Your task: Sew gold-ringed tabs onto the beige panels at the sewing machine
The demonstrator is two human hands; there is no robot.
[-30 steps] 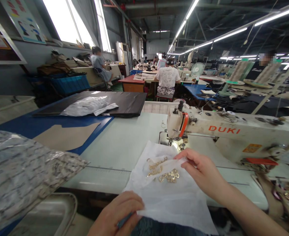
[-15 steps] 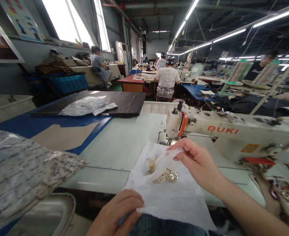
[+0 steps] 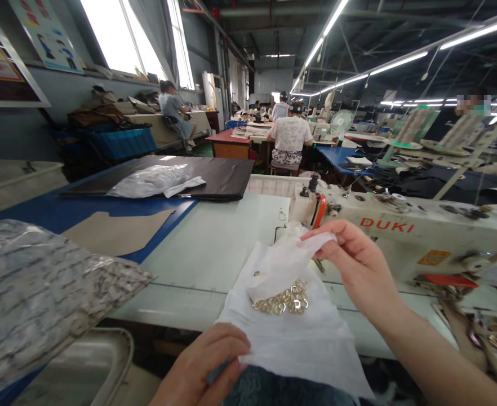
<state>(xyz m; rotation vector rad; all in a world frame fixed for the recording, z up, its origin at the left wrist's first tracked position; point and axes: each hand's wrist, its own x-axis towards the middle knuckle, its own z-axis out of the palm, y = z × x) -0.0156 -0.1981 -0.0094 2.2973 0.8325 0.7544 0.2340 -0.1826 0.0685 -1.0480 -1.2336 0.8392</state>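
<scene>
A sheet of thin white wrapping paper [image 3: 303, 349] lies spread over the front edge of the sewing table, its lower part hanging toward my lap. On it rests a heap of small gold metal rings [image 3: 284, 299], some of them D-shaped. My left hand [image 3: 208, 361] pinches the paper's lower left edge between thumb and fingers. Higher up on the right, my right hand [image 3: 354, 259] grips a raised flap of the same paper. That flap partly covers the rings, and one ring shows at its left side.
Behind my right hand stands a sewing machine [image 3: 400, 237]. A plastic-wrapped patterned bundle [image 3: 49, 293] lies at left, beside a beige cut piece [image 3: 117, 231]. Farther back are a black sheet stack [image 3: 231, 180] and a clear plastic bag [image 3: 151, 179]. Several people sit at tables beyond.
My right hand has lifted the paper flap up and to the right. More gold rings now show gathered in one heap. My left hand has stayed at the lower edge.
</scene>
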